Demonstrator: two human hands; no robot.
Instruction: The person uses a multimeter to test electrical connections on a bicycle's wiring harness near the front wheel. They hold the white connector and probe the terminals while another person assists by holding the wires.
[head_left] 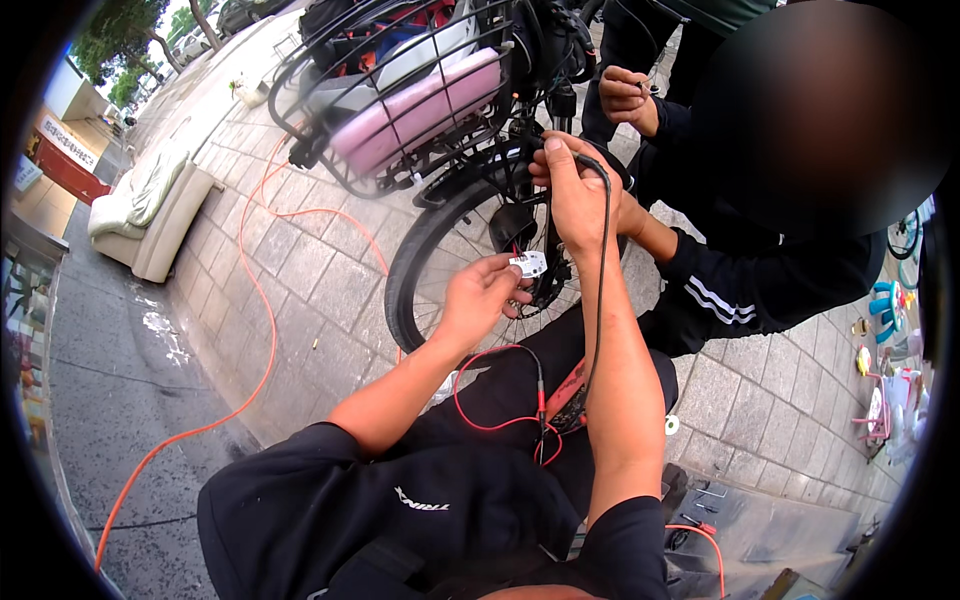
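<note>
My left hand (484,296) pinches a small white part (528,264) with thin red wires, beside the spokes of the front wheel. Higher up, at the bicycle's fork, my right hand (575,195) is closed on a black cable (603,260); it bends over the hand and runs down along my forearm. What the right fingertips touch is partly hidden. The bicycle's front wheel (403,285) stands in front of me, with a round black unit (512,228) near it. Over my lap lies a red lead (465,375) beside a red-and-black probe handle (541,398).
A wire basket (355,172) holding a pink slab (425,115) sits above the wheel. A co-worker in a dark striped sleeve (725,295) crouches at right, one hand (625,97) raised. An orange cord (268,340) crosses the paving; a beige sofa (180,220) stands left.
</note>
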